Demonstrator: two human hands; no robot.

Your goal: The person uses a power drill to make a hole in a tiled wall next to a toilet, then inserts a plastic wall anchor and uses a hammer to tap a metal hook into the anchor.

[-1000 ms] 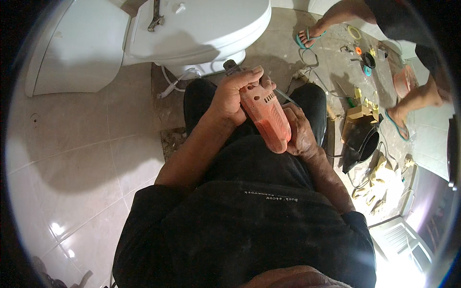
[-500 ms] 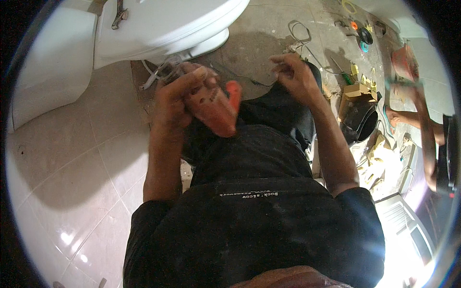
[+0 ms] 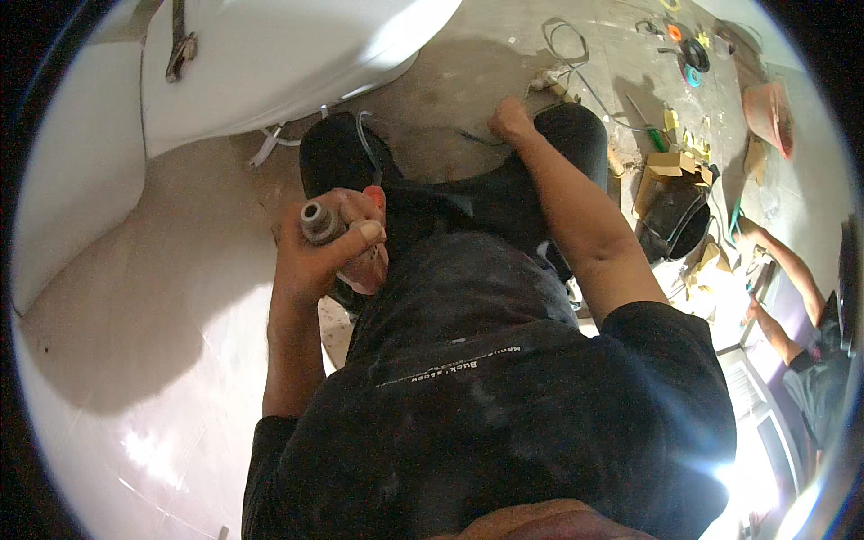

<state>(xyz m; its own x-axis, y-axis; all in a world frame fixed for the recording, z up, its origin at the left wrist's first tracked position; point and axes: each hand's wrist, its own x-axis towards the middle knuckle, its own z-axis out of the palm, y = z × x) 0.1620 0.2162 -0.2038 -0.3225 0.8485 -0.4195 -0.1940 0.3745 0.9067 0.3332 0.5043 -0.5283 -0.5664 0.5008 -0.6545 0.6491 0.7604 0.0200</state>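
Tiled floor (image 3: 211, 207) throughout. Red power tool (image 3: 365, 272) left of centre, clamped in left hand (image 3: 306, 256). Right hand (image 3: 511, 121) apart, upper centre, can't tell if gripping. White toilet (image 3: 279, 67) upper left, wrench (image 3: 179, 56) on top.

A wrench (image 3: 178, 47) lies on the toilet (image 3: 288, 67); on the floor (image 3: 468, 76), a green-handled screwdriver (image 3: 658, 139) lies near a cardboard box (image 3: 671, 165) and black container (image 3: 664, 227).

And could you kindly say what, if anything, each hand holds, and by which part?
Left hand: red power tool, by its body near the grey nose. Right hand: cannot tell.
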